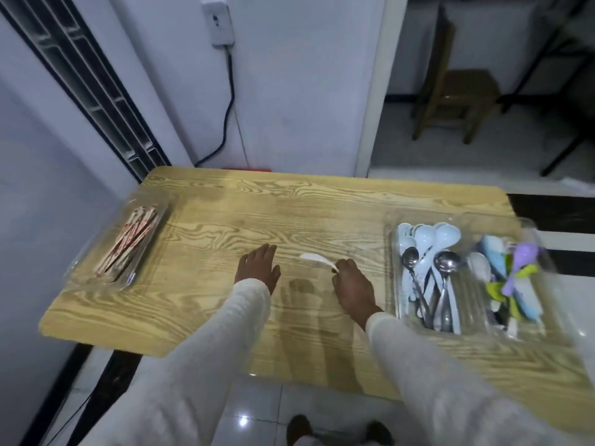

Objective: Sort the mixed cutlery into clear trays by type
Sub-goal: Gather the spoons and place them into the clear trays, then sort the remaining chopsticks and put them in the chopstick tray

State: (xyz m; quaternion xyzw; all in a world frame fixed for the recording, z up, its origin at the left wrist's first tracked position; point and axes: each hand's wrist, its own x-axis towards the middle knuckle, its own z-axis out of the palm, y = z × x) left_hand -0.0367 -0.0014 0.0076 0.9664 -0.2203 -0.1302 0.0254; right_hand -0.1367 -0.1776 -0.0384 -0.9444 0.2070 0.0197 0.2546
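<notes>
Wood table (257,204), spoon (317,259) in right grip (352,286)

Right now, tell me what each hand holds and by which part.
The right hand pinches the white spoon by its handle end; the left hand holds nothing.

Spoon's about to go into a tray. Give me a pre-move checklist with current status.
1. Hold: right hand pinches the white spoon by its handle: ok.
2. Spoon bowl lifted clear of the table: cannot tell.
3. The left hand lies open on the table, holding nothing: ok.
4. The spoon tray, to the right of the right hand, already holds pale and metal spoons: ok.
5. Bare wood between right hand and spoon tray: ok.
</notes>
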